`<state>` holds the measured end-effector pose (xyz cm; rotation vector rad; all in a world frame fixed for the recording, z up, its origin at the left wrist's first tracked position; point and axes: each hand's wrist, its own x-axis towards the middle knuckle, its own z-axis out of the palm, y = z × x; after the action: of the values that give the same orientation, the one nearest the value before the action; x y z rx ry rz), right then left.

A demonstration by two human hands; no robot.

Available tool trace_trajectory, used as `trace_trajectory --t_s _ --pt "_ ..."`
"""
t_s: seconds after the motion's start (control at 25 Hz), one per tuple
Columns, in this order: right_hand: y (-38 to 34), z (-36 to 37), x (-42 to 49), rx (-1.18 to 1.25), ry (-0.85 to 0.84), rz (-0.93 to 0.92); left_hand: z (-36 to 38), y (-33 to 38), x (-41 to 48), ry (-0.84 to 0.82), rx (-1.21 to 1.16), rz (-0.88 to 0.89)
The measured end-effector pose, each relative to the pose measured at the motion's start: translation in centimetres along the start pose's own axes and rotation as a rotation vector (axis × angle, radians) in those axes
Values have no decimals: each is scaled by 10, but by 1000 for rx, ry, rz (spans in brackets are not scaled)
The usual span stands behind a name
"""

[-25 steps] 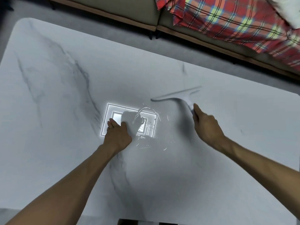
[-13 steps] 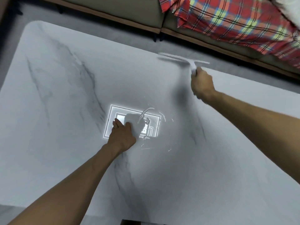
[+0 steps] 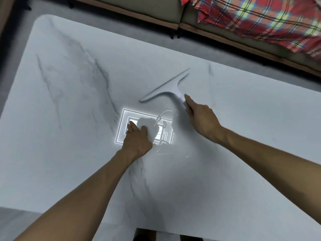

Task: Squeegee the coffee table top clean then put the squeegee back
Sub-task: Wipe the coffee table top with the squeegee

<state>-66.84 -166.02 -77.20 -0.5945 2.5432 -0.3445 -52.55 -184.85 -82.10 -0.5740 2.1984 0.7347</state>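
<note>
Here, right hand (image 3: 199, 119) fingers (image 3: 188, 100) wrap the squeegee (image 3: 169, 87) handle.

Squeegee (image 3: 169, 88) on table (image 3: 69, 153), sofa (image 3: 139, 9) behind (blanket (image 3: 260, 20) atop)

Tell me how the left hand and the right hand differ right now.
The left hand lies palm down on the table top, holding nothing; the right hand is closed around the handle of the squeegee. The left hand sits on the bright rectangular reflection, while the right hand is beyond the reflection's right end, farther from the person. The left fingers are spread flat; the right hand's are curled in a grip. Both are bare.
</note>
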Motion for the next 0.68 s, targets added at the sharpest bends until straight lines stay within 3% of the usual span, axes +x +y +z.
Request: trace_trajectory --t_s 0.2,0.32,0.52,0.68 --pt "56 -23 -103 -200 -208 45 5 -9 -5 48 -46 14" --pt "68 -55 -131 -215 -238 140 2 -10 -17 152 -116 -8" --pt "32 -65 -41 58 29 178 7 -26 -51 320 -76 14" --pt "-27 -47 67 253 126 358 20 -49 -63 328 -52 -36"
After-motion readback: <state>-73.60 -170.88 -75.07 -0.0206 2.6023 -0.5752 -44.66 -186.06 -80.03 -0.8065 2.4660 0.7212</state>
